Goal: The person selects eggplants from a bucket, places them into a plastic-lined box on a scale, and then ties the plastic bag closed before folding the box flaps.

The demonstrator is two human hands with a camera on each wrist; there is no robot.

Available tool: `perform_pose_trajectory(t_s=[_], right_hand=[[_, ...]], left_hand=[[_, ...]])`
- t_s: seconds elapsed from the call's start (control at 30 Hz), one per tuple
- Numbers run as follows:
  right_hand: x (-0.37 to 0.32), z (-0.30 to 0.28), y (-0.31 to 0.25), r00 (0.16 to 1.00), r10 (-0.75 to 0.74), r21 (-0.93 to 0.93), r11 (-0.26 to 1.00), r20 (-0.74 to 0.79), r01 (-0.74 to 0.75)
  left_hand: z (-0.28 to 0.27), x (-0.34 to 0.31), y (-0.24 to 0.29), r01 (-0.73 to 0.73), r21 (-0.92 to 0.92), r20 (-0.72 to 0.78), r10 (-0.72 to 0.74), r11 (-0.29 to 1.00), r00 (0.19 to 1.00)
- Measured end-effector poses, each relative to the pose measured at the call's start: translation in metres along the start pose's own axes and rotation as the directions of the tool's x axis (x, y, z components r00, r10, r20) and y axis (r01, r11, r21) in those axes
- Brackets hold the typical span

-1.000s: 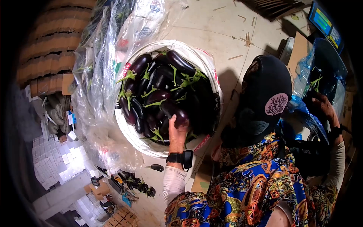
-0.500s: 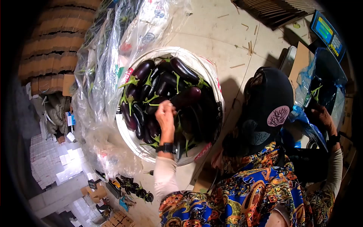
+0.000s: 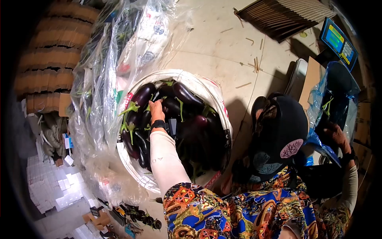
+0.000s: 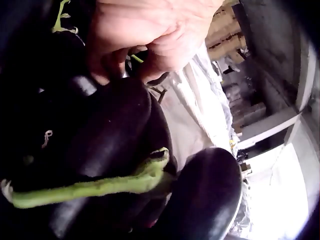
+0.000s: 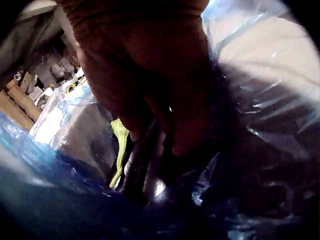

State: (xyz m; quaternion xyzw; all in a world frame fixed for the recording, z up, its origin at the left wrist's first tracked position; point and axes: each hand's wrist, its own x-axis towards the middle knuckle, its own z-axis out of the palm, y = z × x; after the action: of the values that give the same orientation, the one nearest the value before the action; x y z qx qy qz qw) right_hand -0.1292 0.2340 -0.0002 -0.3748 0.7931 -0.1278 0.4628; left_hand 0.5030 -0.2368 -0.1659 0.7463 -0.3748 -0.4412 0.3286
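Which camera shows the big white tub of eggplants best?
The head view: the whole white tub shows, round rim and all, heaped with eggplants. The left wrist view is too close, showing just a few eggplants by the left hand. The right wrist view shows none, only a blue bag.

A produce packing shed or wholesale storeroom: a big white sack (image 3: 217, 93) brims with eggplants (image 3: 185, 93) on a bare concrete floor (image 3: 223, 51), beside stacked cardboard trays (image 3: 51, 67), clear plastic bags (image 3: 119, 51) and a digital weighing scale (image 3: 338, 42).
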Motion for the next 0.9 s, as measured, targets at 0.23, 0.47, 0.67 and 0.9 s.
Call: perform_pose_trajectory(t_s=[0.23,0.47,0.67,0.9], right_hand=[[0.005,-0.001,0.024,1.000,-0.026,-0.082,0.996,0.000,0.026],[-0.001,0.000,0.008,1.000,0.015,-0.052,0.999,0.005,-0.015],[-0.011,-0.002,0.005,1.000,-0.009,-0.123,0.992,-0.002,0.009],[-0.012,0.000,0.001,0.999,-0.033,-0.105,0.994,0.043,0.037]], left_hand=[[0.016,0.004,-0.017,-0.362,0.552,-0.164,0.523,0.751,0.836],[0.007,-0.005,0.017,-0.216,0.649,-0.117,0.376,0.730,0.919],[0.027,-0.041,0.059,-0.253,0.889,-0.011,0.570,0.382,0.821],[0.013,-0.022,0.058,-0.331,0.944,0.263,0.620,-0.005,0.739]])
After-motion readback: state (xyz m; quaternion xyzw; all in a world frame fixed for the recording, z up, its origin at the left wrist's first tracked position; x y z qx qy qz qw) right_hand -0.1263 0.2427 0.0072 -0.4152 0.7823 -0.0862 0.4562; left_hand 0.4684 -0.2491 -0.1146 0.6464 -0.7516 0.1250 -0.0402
